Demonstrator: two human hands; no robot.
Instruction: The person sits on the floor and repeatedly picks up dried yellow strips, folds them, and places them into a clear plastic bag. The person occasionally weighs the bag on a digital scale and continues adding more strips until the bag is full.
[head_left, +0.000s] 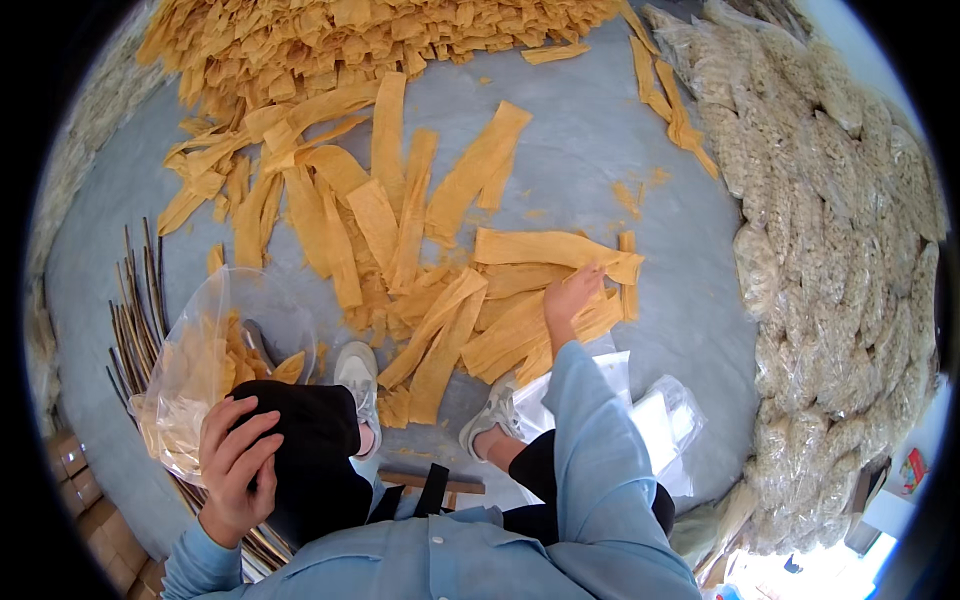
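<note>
My right hand (576, 294) reaches down onto a spread of flat, crinkled yellow strips (540, 247) on the grey floor. Its fingertips touch the end of one long strip; whether they pinch it is not plain. My left hand (241, 459) is raised at my left knee, fingers a little apart, with nothing visible in it. Next to that hand stands a clear plastic bag (180, 375), its mouth wide, partly filled with yellow pieces (240, 352). Inside the bag's opening shows a dark curved piece (259, 345), too unclear to name.
A large heap of yellow strips (360, 37) lies ahead. Filled clear bags (832, 300) are stacked along the right. Thin sticks (135, 315) lie at left, cardboard boxes (105, 532) behind them. Flat plastic bags (664, 424) lie beside my right shoe (491, 412).
</note>
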